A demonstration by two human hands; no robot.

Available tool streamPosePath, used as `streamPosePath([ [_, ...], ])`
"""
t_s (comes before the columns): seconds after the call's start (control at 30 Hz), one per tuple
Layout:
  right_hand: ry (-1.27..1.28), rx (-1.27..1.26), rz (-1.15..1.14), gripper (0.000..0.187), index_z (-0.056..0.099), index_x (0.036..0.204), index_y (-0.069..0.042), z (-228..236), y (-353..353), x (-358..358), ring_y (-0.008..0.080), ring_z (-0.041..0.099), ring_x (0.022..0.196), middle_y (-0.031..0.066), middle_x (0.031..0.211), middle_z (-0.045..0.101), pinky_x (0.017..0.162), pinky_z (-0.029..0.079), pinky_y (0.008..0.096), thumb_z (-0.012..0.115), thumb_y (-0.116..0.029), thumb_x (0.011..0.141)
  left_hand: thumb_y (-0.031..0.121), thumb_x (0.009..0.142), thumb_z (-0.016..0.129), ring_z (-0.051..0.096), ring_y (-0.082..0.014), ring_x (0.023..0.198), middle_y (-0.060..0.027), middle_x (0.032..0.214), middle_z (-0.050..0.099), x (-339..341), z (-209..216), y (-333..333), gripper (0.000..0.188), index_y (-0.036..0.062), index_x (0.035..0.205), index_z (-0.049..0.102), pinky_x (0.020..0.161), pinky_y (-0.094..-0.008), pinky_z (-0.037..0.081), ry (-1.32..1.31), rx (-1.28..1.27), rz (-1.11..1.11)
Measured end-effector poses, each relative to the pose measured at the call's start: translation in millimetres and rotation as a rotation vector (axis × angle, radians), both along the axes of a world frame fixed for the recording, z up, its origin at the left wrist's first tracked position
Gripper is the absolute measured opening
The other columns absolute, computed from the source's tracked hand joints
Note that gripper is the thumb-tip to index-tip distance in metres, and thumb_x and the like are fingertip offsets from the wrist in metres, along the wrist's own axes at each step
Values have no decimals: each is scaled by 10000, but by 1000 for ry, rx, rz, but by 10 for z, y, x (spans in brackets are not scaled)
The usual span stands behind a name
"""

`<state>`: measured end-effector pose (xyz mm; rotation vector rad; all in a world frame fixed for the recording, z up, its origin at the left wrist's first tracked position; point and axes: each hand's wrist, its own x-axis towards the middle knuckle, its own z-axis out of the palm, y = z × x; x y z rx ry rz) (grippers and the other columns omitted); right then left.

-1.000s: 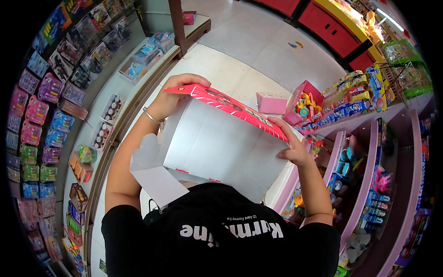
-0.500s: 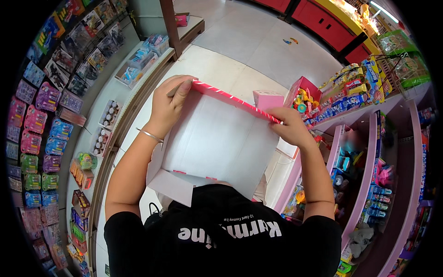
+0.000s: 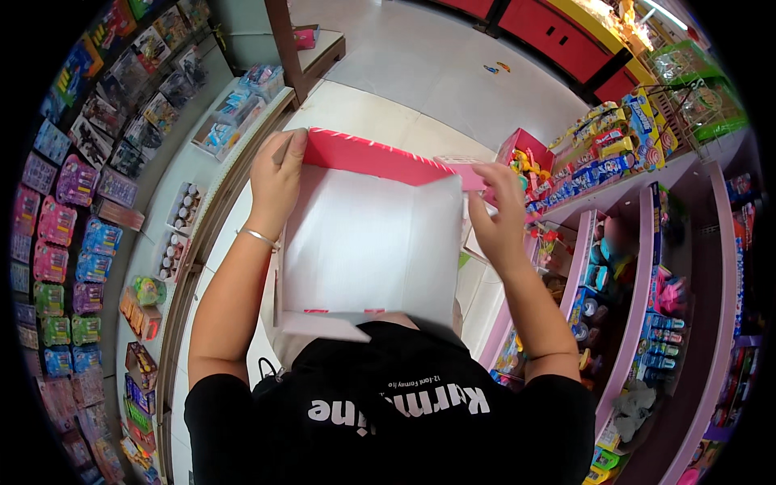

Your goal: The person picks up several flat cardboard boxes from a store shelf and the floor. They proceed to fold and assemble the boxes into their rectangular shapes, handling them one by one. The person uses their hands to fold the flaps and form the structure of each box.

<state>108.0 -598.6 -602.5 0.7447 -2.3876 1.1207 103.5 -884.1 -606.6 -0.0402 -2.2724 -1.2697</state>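
The person is folding a pink-edged white box at chest height; left hand is gripping its ten o'clock corner, right hand pinching the two o'clock flap; squaring those corners probably needs firm pressure.

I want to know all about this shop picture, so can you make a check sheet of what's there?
Surface: pale tiled floor; no table seen.
Job's things: big box, white inside, pink far wall, open top facing the camera, held against the person's chest.
Clutter: small pink box of toys on the right shelf edge.
Hands: left hand grips the box's far left corner; right hand holds its right edge. A bracelet sits on the left wrist.
Cables: nothing seen.
Surroundings: left shelves with packed toys, purple right shelves with toys, red cabinets at the back.
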Motion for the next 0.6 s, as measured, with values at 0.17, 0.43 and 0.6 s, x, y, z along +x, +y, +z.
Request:
streamPosePath([
  [0.17, -878, -489, 348, 548, 284, 1245, 20, -192, -360, 379, 221, 354, 1140, 137, 1258, 339, 909, 295, 300, 471, -9, 730, 359, 840, 454, 492, -248, 686, -116, 740, 520, -52, -39, -65, 393, -20, 815, 558, 640, -291, 387, 14, -115, 90],
  [0.43, -641, -1064, -70, 569, 267, 1228, 42, -645, -580, -172, 245, 294, 1169, 168, 1218, 329, 946, 249, 300, 471, -27, 701, 308, 833, 469, 525, -245, 674, -92, 709, 535, 107, 64, 274, 293, 37, 813, 579, 598, -289, 407, 41, -196, -60],
  [0.6, -807, -1055, -21, 387, 431, 1028, 11, -1028, -274, -542, 173, 451, 947, 91, 978, 462, 747, 372, 242, 431, 19, 642, 227, 814, 515, 524, -215, 615, -79, 694, 542, 167, -83, 354, 199, 40, 803, 581, 562, -269, 411, 126, -220, -86],
])
